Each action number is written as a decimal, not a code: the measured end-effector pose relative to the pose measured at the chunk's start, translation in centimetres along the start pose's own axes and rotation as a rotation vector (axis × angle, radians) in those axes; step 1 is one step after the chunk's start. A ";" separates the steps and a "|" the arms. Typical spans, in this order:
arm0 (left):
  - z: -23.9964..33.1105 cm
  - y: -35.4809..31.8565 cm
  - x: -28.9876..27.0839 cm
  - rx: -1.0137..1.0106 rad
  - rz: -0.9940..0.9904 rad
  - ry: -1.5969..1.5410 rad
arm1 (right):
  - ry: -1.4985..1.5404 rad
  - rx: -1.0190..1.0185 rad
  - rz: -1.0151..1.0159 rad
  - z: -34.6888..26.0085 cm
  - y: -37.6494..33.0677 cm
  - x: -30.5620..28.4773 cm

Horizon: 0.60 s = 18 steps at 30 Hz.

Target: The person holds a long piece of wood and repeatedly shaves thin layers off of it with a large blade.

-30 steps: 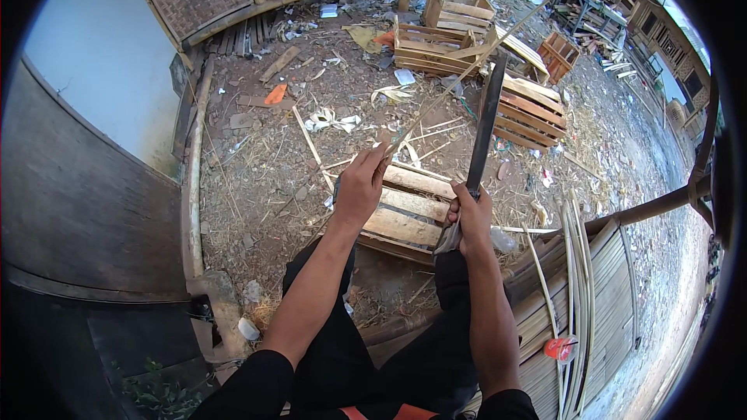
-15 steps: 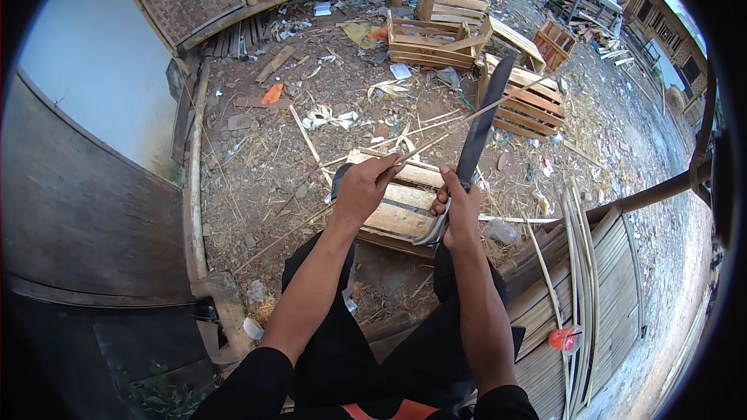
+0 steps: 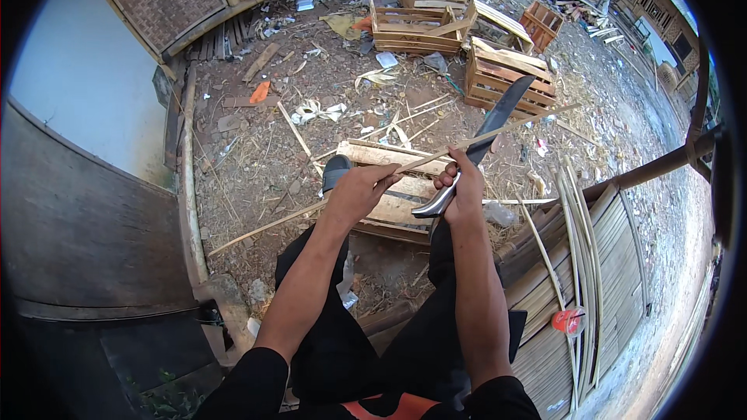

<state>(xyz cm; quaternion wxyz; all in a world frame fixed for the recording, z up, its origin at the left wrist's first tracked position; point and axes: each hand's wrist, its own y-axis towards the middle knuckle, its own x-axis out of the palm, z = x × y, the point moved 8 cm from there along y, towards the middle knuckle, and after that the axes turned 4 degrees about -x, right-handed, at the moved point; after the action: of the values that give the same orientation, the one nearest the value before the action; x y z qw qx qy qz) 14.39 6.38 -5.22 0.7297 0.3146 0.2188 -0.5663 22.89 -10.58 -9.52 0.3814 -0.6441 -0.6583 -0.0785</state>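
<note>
The right hand (image 3: 464, 187) is closed around the curved handle of a big knife (image 3: 476, 152), and its dark blade points up and away from the person. The left hand (image 3: 359, 193) is closed on a long thin bamboo strip (image 3: 436, 154). This strip runs from the ground at the lower left, passes through the left hand, crosses the blade just above the right hand and ends up at the right.

Under both hands lies a low wooden crate (image 3: 389, 187) on the dirt ground (image 3: 257, 155), with more crates (image 3: 510, 74) behind it. Some loose bamboo slats (image 3: 580, 264) lie on a bamboo platform (image 3: 615, 280) at the right.

I think the danger is the blade: the left fingers are very near to it, and if the strip splits suddenly or slips, the edge may jump toward them. The strip is thin, so it can also break.
</note>
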 end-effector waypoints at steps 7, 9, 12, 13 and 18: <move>-2.1 0.3 -1.8 -0.146 0.163 0.017 | -0.128 -0.138 0.057 -1.7 -1.4 -0.1; -3.1 0.4 -1.9 -0.205 0.195 0.054 | -0.213 -0.178 0.052 -1.6 -1.5 -0.2; -3.3 0.5 -1.8 -0.219 0.177 0.097 | -0.564 -0.303 -0.051 -2.2 -1.7 0.6; -3.3 0.7 -1.9 -0.218 0.176 0.098 | -0.880 -0.477 -0.153 -2.8 -1.7 1.5; -4.5 1.0 -2.6 -0.307 0.163 0.045 | -1.691 -0.725 -0.442 -0.3 -3.3 4.6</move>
<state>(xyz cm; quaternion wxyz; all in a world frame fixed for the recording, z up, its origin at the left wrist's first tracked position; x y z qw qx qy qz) 14.80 11.49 -6.44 0.8075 0.2288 0.2927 -0.4581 20.58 -7.66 -5.27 -0.4694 -0.4274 -0.7591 0.1442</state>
